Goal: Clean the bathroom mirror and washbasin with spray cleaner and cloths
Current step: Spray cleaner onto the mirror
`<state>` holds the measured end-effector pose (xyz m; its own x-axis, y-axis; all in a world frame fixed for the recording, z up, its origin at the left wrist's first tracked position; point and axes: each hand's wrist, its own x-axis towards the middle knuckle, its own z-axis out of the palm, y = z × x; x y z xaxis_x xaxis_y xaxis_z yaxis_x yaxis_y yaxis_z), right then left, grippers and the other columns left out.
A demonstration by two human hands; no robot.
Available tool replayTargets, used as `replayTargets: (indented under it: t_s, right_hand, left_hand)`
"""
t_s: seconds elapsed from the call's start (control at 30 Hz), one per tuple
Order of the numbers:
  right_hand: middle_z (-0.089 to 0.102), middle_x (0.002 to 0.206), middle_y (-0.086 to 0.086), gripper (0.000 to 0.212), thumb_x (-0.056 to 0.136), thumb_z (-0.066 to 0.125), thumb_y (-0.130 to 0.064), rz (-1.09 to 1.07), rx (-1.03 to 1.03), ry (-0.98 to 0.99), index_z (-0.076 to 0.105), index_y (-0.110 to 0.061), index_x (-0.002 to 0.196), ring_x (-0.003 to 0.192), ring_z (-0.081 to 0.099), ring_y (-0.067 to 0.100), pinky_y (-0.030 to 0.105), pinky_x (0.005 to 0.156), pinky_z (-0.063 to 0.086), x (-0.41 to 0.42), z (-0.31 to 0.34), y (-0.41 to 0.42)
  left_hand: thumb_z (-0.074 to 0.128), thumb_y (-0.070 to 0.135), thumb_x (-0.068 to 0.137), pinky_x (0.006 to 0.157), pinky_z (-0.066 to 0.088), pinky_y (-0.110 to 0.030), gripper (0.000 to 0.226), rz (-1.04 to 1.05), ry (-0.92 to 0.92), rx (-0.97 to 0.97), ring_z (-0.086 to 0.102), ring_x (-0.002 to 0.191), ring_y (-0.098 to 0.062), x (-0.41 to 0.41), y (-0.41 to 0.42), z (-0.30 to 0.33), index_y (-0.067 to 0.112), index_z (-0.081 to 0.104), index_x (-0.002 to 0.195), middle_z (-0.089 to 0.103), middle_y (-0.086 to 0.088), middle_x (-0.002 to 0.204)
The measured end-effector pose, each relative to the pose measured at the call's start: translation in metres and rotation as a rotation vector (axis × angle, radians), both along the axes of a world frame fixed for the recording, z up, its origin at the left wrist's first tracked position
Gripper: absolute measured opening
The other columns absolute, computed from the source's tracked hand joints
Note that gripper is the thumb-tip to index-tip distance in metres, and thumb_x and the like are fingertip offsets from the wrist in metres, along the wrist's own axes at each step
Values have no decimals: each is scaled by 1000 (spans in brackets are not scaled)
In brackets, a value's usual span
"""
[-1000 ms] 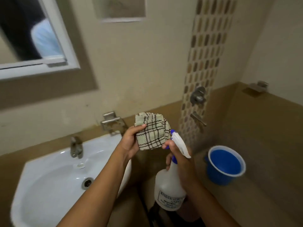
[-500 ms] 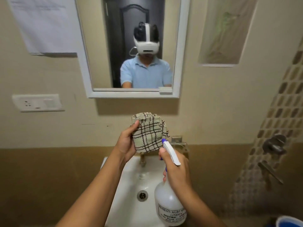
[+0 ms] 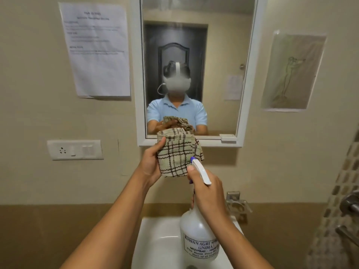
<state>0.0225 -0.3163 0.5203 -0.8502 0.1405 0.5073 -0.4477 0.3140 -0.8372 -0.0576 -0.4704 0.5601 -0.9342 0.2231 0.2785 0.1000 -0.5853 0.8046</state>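
Below the mirror (image 3: 194, 65), the left hand (image 3: 150, 165) grips a folded cloth (image 3: 177, 153); the right hand (image 3: 206, 193) grips the spray bottle (image 3: 198, 237). Its nozzle sits close to the cloth, so spray may soak it.

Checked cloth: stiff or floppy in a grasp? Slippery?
Likely floppy: the checked cloth is bunched in folds in the left hand, its lower edge hanging loose. Probably light, since thumb and fingers alone hold it up. Woven texture suggests good grip, though the spray bottle nozzle aimed at it may wet it.

beige wall (image 3: 281, 152) | brown dado (image 3: 58, 230) | switch plate (image 3: 74, 149) | taped notice (image 3: 97, 49)
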Motion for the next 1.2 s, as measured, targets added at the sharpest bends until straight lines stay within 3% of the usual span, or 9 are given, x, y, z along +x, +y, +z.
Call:
replayTargets:
  t_s: [0.17, 0.3, 0.43, 0.63, 0.8, 0.97, 1.2]
  right_hand:
    - [55, 56, 1, 55, 81, 45, -70, -5, 34, 67, 55, -17, 68, 55, 59, 35, 51, 56, 54, -15, 43, 0]
    - [57, 55, -4, 45, 79, 45, -72, 3, 26, 125, 58, -31, 63, 55, 60, 28, 50, 57, 55, -23, 76, 7]
    - [61, 59, -8, 37, 80, 44, -72, -8, 28, 181, 59, -42, 64, 61, 63, 22, 47, 61, 58, -28, 102, 18]
    - [63, 64, -12, 40, 76, 42, -75, -15, 1, 190, 60, -41, 65, 63, 64, 19, 47, 64, 59, -33, 114, 32]
    - [65, 66, -6, 52, 75, 38, -75, -3, -13, 164, 61, -28, 66, 66, 66, 22, 49, 65, 59, -35, 113, 34]
    - [65, 66, -2, 58, 74, 39, -75, 24, -41, 157, 63, -23, 69, 65, 65, 25, 50, 64, 58, -32, 116, 28]
    - [63, 62, 6, 62, 79, 39, -71, 33, 26, 198, 61, -14, 67, 60, 62, 27, 49, 56, 56, -28, 115, 10]
  left_hand:
    - [41, 32, 100, 96, 55, -44, 49, -6, 68, -32, 61, 121, -38, -15, 3, 39, -2, 57, 132, 62, -25, 131]
    - [53, 33, 94, 97, 53, -47, 58, 42, 132, -38, 56, 126, -42, -23, 9, 73, -2, 49, 140, 55, -28, 138]
    - [49, 34, 96, 100, 51, -48, 56, 66, 142, -54, 58, 124, -40, -28, 18, 99, -2, 51, 139, 58, -27, 135]
    - [47, 37, 99, 105, 47, -53, 55, 89, 135, -46, 57, 125, -41, -35, 30, 116, 0, 50, 140, 58, -27, 136]
    - [44, 37, 101, 104, 47, -52, 52, 109, 144, -45, 60, 122, -40, -36, 36, 117, 0, 54, 136, 61, -26, 132]
    - [41, 36, 102, 94, 55, -45, 50, 118, 163, -62, 62, 119, -39, -37, 36, 121, 0, 57, 133, 64, -25, 128]
    - [45, 37, 100, 103, 48, -51, 52, 156, 167, -76, 61, 120, -39, -42, 32, 119, 0, 54, 136, 63, -25, 130]
